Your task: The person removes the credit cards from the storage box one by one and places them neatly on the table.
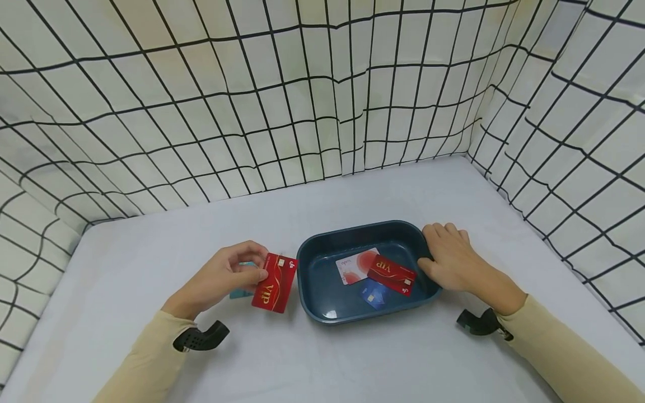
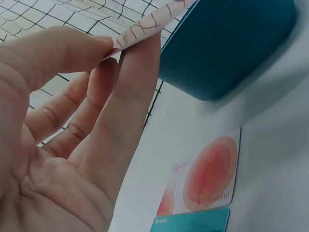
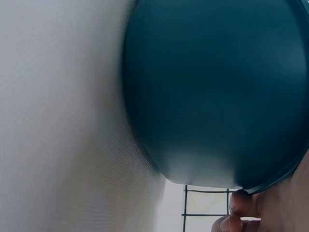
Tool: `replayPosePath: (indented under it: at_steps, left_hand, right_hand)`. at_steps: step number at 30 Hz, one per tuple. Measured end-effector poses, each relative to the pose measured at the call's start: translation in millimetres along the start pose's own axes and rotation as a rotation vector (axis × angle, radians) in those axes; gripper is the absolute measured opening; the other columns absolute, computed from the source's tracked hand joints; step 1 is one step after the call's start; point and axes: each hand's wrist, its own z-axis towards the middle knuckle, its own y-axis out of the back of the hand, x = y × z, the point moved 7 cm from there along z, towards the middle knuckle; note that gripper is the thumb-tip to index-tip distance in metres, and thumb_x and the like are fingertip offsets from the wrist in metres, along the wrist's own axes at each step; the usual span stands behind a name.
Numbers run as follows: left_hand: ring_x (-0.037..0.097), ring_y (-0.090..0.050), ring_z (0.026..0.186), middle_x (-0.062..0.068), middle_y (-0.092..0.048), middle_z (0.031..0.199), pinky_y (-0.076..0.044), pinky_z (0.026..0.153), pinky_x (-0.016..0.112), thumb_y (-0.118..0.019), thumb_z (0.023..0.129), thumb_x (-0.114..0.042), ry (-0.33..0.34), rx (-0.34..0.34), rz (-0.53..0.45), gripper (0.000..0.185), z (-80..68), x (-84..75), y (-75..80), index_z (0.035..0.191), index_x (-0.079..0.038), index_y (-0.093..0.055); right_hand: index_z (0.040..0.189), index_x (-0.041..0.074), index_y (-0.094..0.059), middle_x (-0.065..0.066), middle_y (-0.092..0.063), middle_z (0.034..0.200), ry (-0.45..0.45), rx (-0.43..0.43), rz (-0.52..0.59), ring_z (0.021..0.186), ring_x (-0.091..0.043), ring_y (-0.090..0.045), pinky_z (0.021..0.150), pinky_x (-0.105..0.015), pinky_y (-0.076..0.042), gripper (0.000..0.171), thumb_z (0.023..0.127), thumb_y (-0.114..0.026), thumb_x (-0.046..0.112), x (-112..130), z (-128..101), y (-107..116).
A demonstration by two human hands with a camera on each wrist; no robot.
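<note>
My left hand (image 1: 218, 280) pinches a red VIP card (image 1: 276, 285) between thumb and fingers, just left of the dark blue tray (image 1: 318, 285). The left wrist view shows the held card nearly edge-on. On the table beneath that hand lie a teal card (image 2: 193, 222) and a white card with red circles (image 2: 212, 169); the hand mostly hides them in the head view. My right hand (image 1: 450, 257) grips the tray's right end, thumb over the rim. Inside the tray rest another red VIP card (image 1: 392, 274), a white-and-red card (image 1: 347, 270) and a blue card (image 1: 374, 294).
A white cloth covers the table (image 1: 368, 364). Pale walls with a black grid (image 1: 282, 106) stand along the back and both sides. Each wrist wears a black camera mount, the left one (image 1: 201, 337) and the right one (image 1: 478, 323).
</note>
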Motion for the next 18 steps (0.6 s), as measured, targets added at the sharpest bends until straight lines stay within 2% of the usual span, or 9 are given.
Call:
replayPosePath:
  at_steps: [7, 18]
  left_hand:
    - [0.018, -0.073, 0.097, 0.003, -0.066, 0.107, -0.065, 0.082, 0.036, -0.071, 0.098, -0.021, 0.005, -0.053, 0.001, 0.032, -9.0, 12.2, 10.5, 0.123, -0.007, -0.056]
    - [0.010, -0.071, 0.100, -0.006, -0.065, 0.109, -0.064, 0.083, 0.030, -0.068, 0.100, -0.021, 0.002, -0.160, -0.020, 0.037, -20.0, 24.5, 31.9, 0.130, -0.006, -0.053]
  right_hand:
    - [0.102, 0.006, -0.051, -0.009, -0.053, 0.093, 0.004, 0.010, 0.003, 0.089, -0.028, -0.042, 0.073, -0.039, -0.027, 0.024, 0.089, -0.059, 0.024, -1, 0, -1]
    - [0.103, 0.005, -0.052, -0.010, -0.054, 0.094, 0.000, 0.005, 0.007, 0.089, -0.028, -0.042, 0.073, -0.039, -0.027, 0.025, 0.088, -0.059, 0.023, -1, 0, -1]
